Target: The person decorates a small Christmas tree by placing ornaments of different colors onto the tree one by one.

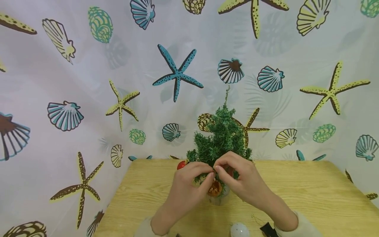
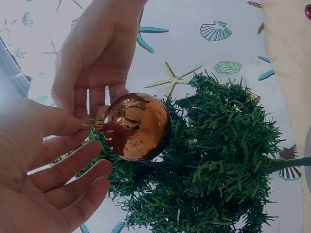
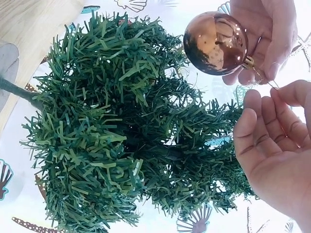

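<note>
A shiny copper-coloured Christmas bauble [image 1: 215,188] hangs by a thin gold thread in front of a small green artificial Christmas tree [image 1: 222,138]. The left hand [image 1: 189,186] pinches the thread between thumb and index finger, just above the bauble's gold cap [image 2: 99,124]. Meeting it fingertip to fingertip, the right hand [image 1: 241,179] pinches the same thread [image 3: 273,84]. In the right wrist view, the bauble lies beside the branches, with the other fingers of the right hand loosely bent below the thread.
A red bauble [image 1: 181,164] shows at the tree's left side. Near the front edge of the wooden table [image 1: 142,187] lie a white bauble [image 1: 239,230] and a black object [image 1: 268,229] by the right sleeve. A shell-and-starfish patterned curtain [image 1: 192,108] hangs behind.
</note>
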Demonstrator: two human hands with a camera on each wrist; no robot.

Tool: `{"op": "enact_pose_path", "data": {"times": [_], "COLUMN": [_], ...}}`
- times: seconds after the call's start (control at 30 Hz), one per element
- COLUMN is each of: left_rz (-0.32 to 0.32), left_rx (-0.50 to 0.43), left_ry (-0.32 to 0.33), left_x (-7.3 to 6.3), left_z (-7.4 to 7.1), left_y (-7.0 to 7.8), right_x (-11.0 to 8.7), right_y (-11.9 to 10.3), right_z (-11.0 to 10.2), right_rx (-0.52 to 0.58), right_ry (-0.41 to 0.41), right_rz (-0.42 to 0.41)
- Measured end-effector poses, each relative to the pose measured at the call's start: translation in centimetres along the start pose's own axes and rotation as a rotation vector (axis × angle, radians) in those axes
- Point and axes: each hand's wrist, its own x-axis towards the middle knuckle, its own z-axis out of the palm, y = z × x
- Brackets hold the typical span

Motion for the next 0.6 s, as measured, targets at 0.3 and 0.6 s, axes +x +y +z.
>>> {"op": "enact_pose_path", "data": {"times": [0.3, 0.6], "left_rz": [0.031, 0.016], "left_rx": [0.059, 0.095], "left_ry": [0.061, 0.087], "left_x": [1.4, 2.7], "left_z": [-0.6, -0.6], "left_y": [-0.5, -1.0], "right_x": [0.0, 0.4], "right_y": [0.3, 0.3], "right_z": [0.3, 1.3], "right_rx": [-0.090, -0.228], "right_ry": [0.084, 0.210], "right_rz": [0.020, 0.030]}}
